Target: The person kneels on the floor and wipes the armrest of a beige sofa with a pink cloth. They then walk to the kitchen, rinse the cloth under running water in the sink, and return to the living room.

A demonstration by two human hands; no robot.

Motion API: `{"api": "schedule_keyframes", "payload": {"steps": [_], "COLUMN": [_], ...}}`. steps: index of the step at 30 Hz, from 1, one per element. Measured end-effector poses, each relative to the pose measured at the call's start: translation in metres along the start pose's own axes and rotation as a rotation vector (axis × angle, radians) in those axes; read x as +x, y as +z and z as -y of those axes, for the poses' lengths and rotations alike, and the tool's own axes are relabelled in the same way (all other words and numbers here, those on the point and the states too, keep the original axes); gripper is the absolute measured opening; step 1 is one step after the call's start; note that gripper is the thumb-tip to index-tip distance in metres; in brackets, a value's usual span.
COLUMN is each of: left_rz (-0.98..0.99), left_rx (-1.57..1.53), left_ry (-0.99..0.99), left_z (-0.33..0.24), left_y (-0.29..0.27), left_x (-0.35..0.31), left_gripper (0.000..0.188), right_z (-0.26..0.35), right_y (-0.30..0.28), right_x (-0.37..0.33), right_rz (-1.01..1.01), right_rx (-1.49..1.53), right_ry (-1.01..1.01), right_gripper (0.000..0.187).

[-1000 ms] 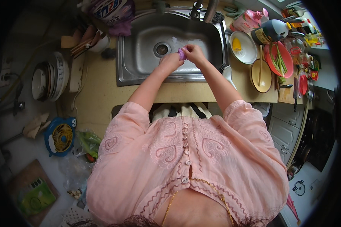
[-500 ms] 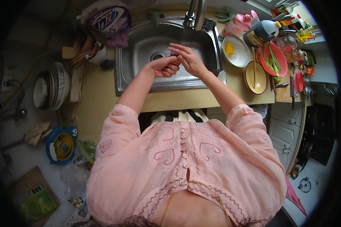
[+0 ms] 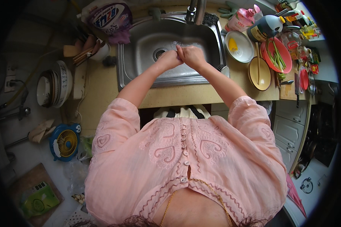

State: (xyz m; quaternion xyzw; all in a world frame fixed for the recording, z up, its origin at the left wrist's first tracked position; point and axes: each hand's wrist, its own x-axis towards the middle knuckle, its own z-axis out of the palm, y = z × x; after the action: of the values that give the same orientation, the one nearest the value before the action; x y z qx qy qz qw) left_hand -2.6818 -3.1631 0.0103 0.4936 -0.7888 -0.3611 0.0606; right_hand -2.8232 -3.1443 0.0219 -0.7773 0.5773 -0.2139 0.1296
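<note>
Over the stainless steel sink (image 3: 140, 36), my left hand (image 3: 168, 59) and my right hand (image 3: 193, 57) meet, their fingers closed against each other. A sliver of a small purple thing (image 3: 179, 58) shows between them; most of it is hidden by the fingers, so its kind cannot be told. Just left of my hands is the round drain (image 3: 159, 53). The metal faucet (image 3: 195, 15) stands at the sink's far edge, behind my right hand.
Right of the sink sit a white bowl (image 3: 243, 51) with something yellow, a yellow bowl (image 3: 263, 77) with chopsticks, and a red basket (image 3: 287, 60) of green stalks. A knife (image 3: 297, 90) lies farther right. At left stand a detergent bag (image 3: 110, 19) and stacked dishes (image 3: 62, 81).
My fingers have closed in together, and the right hand, earlier stretched out, is now curled. The purple thing is more covered. The view has shifted slightly.
</note>
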Motion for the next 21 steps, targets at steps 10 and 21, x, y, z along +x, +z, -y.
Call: {"api": "schedule_keyframes", "payload": {"steps": [10,21], "left_rz": [-0.323,-0.133], "left_rx": [0.402,0.06], "left_ry": [0.082,0.027], "left_z": [0.004,0.018], "left_y": [0.017,0.004], "left_x": [0.001,-0.007], "left_gripper": [0.016,0.024], "right_z": [-0.016,-0.032], "right_y": [0.031,0.019], "right_x": [0.005,0.012], "right_rz": [0.257,0.288], "right_rx": [0.471,0.795], "right_ry": [0.574,0.649], "right_gripper": [0.054,0.044]}}
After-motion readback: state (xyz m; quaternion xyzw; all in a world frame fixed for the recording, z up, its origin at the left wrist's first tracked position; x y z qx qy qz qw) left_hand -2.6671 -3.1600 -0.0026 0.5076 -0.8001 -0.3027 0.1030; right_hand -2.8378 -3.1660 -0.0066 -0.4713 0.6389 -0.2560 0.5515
